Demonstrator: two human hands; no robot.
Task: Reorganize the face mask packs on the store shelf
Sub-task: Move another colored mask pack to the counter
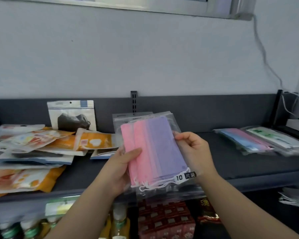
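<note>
Shelving (231,152) of dark grey colour is seen running from left to right under a pale wall (145,57), with a low dark back panel (205,112) behind it and a slotted metal upright (133,100) in the middle. A thin cable (262,49) is hung down the wall at the far right, and a window frame (162,7) is cut off by the top edge. A clear pack of pink and purple masks (155,149) is held tilted above the middle of the shelving, near its front edge. Its left edge is gripped by the left hand (123,169), with the thumb on the front and the fingers hidden behind, and its right edge is pinched by the curled fingers of the right hand (192,149). More clear packs seem to be held behind it, but their number cannot be told. At the left a loose heap of orange and white packs (41,144) is laid, and a black mask pack (72,116) is stood against the back panel. At the far right a flat stack of clear packs (259,140) is laid. Below, bottles (24,230) and red packets (164,219) are seen only partly and blurred.
</note>
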